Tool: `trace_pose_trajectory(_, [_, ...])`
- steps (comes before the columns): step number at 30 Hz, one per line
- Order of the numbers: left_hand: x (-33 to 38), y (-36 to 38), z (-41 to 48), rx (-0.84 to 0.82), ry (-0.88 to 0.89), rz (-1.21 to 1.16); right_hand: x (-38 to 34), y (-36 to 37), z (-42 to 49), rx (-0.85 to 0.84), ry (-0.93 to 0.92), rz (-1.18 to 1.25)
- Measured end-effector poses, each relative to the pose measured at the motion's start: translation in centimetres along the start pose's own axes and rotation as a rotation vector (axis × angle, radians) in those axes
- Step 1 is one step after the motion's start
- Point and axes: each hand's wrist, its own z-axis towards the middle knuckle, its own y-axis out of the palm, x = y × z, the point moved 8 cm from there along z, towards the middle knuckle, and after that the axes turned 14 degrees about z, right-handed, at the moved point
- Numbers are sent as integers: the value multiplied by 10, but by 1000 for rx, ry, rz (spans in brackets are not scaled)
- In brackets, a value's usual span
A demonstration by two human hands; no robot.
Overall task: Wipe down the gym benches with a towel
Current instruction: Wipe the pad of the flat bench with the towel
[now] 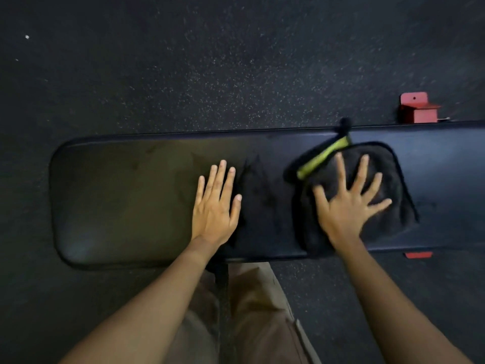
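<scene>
Towel (378,195) under right hand (346,208) — fingers (363,169) splayed flat on it.

The bench (118,200) pad looks like smooth black vinyl, with a dull sheen where light catches its rounded end. The towel (388,227) on it is dark, fuzzy cloth with a smoother yellow-green strip (322,160), and the trousers (257,311) are plain tan cloth. The floor (210,74) is matt black, grainy and flecked pale, like rubber; the red bracket (417,109) looks like painted metal.
</scene>
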Motion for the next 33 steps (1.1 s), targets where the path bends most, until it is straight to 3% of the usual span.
trace_pose_trajectory(2, [1, 0, 0, -3, 1, 24, -28, 8, 34, 5, 99, 46])
trace_pose_trajectory(6, [0, 1, 0, 0, 5, 28, -66, 31, -11, -148, -453, -101])
trace_pose_trajectory(9, [0, 1, 0, -7, -1, 29, -13, 19, -66, -188, -614, -181])
trace_pose_trajectory(11, [1, 1, 0, -8, 3, 27, 19, 4, -58, -178, -531, -185])
trace_pose_trajectory(15, [1, 0, -1, 1, 1, 23, 16, -12, 17, 17, 92, 38])
trace_pose_trajectory(16, [1, 0, -1, 0, 4, 23, -1, -6, 31, 21, 158, 58])
trace_pose_trajectory(18, [2, 0, -1, 6, 10, 25, -43, 13, 36, -26, 2, 14])
trace_pose_trajectory(20, [1, 0, -1, 6, 13, 23, -66, 28, -1, -111, -349, -58])
trace_pose_trajectory(23, [2, 0, -1, -2, 16, 20, -26, 25, -67, -163, -609, -145])
trace_pose_trajectory(26, [3, -1, -1, 11, 7, 21, 36, -4, -57, -131, -482, -162])
trace_pose_trajectory(30, [13, -5, -1, 28, 10, 16, 51, -27, 27, 27, 117, 60])
trace_pose_trajectory(31, [19, -4, -2, 22, 39, 17, 36, -23, 41, 34, 158, 69])
trace_pose_trajectory(33, [36, -2, -3, 5, 96, 18, 4, -10, 48, -20, -13, 0])
